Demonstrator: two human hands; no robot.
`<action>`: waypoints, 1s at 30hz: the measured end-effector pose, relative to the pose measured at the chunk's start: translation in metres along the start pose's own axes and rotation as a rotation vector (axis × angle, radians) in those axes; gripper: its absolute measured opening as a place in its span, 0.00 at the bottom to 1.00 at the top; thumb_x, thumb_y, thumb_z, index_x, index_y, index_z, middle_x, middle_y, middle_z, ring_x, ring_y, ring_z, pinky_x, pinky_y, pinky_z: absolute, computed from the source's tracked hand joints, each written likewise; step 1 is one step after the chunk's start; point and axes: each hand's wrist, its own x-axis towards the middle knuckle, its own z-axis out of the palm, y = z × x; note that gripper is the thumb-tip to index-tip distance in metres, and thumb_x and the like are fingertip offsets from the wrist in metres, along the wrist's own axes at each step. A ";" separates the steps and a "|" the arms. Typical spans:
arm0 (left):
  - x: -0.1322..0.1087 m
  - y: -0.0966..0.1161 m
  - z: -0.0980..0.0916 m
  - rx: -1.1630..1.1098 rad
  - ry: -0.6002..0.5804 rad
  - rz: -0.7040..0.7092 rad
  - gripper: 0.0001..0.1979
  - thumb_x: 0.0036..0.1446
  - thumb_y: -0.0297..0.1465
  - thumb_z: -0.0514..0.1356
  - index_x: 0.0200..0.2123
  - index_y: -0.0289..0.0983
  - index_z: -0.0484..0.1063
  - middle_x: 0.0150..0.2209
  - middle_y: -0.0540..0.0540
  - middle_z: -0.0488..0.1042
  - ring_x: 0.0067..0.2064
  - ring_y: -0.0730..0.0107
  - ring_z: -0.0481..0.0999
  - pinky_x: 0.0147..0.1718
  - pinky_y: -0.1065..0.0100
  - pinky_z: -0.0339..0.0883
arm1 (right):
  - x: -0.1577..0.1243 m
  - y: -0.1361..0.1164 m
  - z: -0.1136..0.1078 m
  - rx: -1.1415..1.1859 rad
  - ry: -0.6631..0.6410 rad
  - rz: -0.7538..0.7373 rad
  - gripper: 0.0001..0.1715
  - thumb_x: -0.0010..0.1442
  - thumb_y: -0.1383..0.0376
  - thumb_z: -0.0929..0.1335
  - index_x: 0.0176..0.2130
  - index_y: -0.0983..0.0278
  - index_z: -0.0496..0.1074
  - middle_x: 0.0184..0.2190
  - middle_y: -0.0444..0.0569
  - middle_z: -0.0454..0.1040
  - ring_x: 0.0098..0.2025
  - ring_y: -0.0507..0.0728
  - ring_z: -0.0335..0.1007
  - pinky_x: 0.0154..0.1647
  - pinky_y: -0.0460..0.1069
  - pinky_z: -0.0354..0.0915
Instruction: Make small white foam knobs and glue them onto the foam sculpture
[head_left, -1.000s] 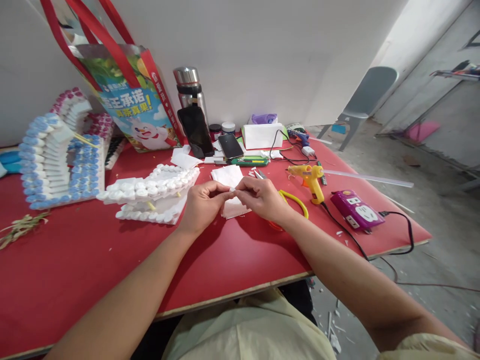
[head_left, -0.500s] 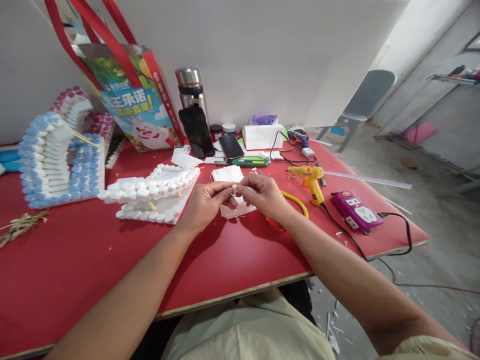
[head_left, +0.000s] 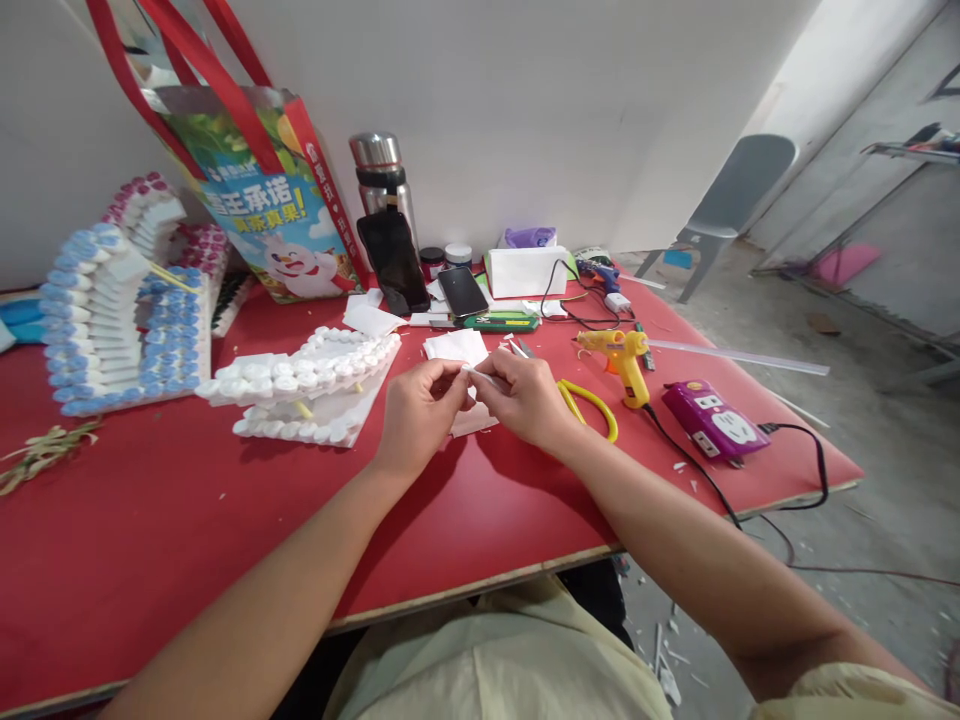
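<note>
White piece (head_left: pixel 475 371), small and narrow, is what we see between the two hands, above the middle of the red table (head_left: pixel 225 560). The left hand (head_left: pixel 415 415) has its thumb and forefinger closed together on the near-left end, with no gap that we can make out. The right hand (head_left: pixel 527 397) pinches the other end just beside it, thumb and forefinger likewise drawn together; its remaining fingers look curled in, though we cannot tell exactly how they lie (the palm is turned away from us).

Beneath and just beyond the hands we find flat white sheets (head_left: pixel 455 346), partly covered by the fingers. Scissors (head_left: pixel 600 402) with yellow handles lie near the right wrist, their blades pointing away from us. Further right we see a yellow glue gun (head_left: pixel 631 375) with a clear stick (head_left: pixel 739 356) reaching out behind it, and a purple power socket (head_left: pixel 709 420) near the table's edge.

To the left of the hands stands a white tiered model (head_left: pixel 285 380), and beyond it a larger blue-and-white model (head_left: pixel 75 320). At the back we notice a printed bag (head_left: pixel 281 215), a steel bottle (head_left: pixel 375 150) with an upright black phone (head_left: pixel 394 265) in front of it, a second phone (head_left: pixel 462 292) lying down, and a green cutter (head_left: pixel 501 323) near that.
</note>
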 end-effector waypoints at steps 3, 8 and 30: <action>-0.002 -0.002 0.002 0.095 0.045 0.101 0.11 0.63 0.36 0.62 0.41 0.36 0.80 0.29 0.46 0.80 0.29 0.68 0.79 0.34 0.68 0.72 | 0.000 -0.001 -0.001 0.024 -0.033 0.033 0.11 0.64 0.62 0.66 0.30 0.63 0.70 0.20 0.42 0.65 0.25 0.51 0.61 0.29 0.47 0.54; 0.000 -0.007 -0.001 -0.041 -0.012 0.124 0.11 0.63 0.36 0.63 0.42 0.36 0.82 0.30 0.46 0.80 0.28 0.69 0.79 0.34 0.67 0.75 | 0.000 0.000 -0.005 0.068 -0.035 0.057 0.10 0.63 0.62 0.68 0.30 0.63 0.70 0.18 0.39 0.62 0.23 0.50 0.60 0.27 0.46 0.56; 0.008 -0.002 -0.007 -0.193 -0.121 -0.058 0.12 0.58 0.39 0.67 0.36 0.35 0.78 0.22 0.49 0.75 0.24 0.71 0.75 0.26 0.71 0.70 | 0.000 0.001 -0.008 -0.064 -0.021 -0.056 0.13 0.65 0.58 0.66 0.31 0.63 0.69 0.22 0.44 0.70 0.24 0.51 0.62 0.28 0.47 0.56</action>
